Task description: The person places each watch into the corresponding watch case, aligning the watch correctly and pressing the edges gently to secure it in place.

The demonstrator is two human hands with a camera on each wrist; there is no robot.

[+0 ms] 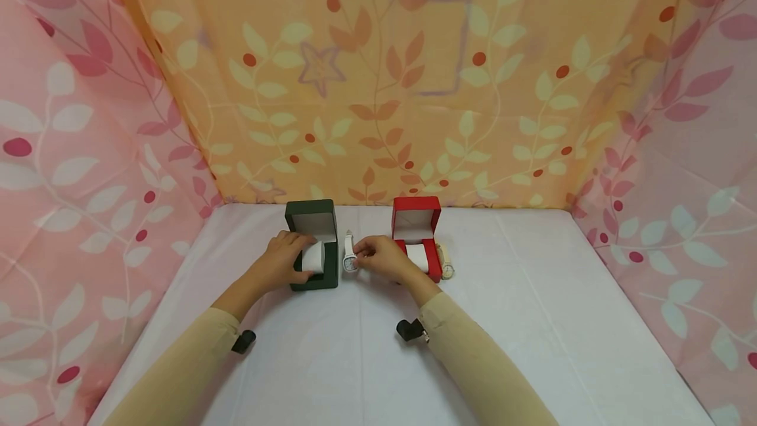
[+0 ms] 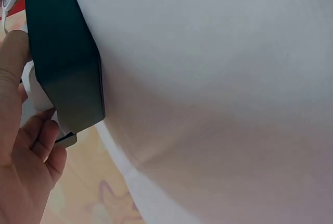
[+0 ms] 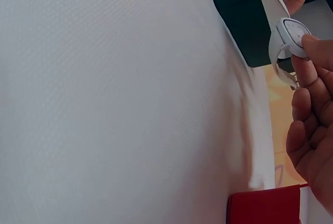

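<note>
The dark green watch box [image 1: 328, 275] stands with its lid raised, a white cushion [image 1: 313, 257] inside it. My left hand [image 1: 278, 258] reaches into this box and grips the cushion, thumb on the near side and fingers on the far side. Between the two boxes, a white wristwatch [image 1: 349, 261] is pinched by its case between thumb and fingers of my right hand [image 1: 384, 258]. In the right wrist view the watch [image 3: 294, 32] shows its pale dial, its strap curving below and overlapping the green box [image 3: 244, 21].
An open red watch box [image 1: 416, 204] with a white cushion [image 1: 417, 258] stands to the right, partly behind my right hand. Beside it lies a cream-strapped watch [image 1: 447, 269]. All rest on a white-covered table [image 1: 331, 360], backed by a patterned orange curtain [image 1: 378, 97].
</note>
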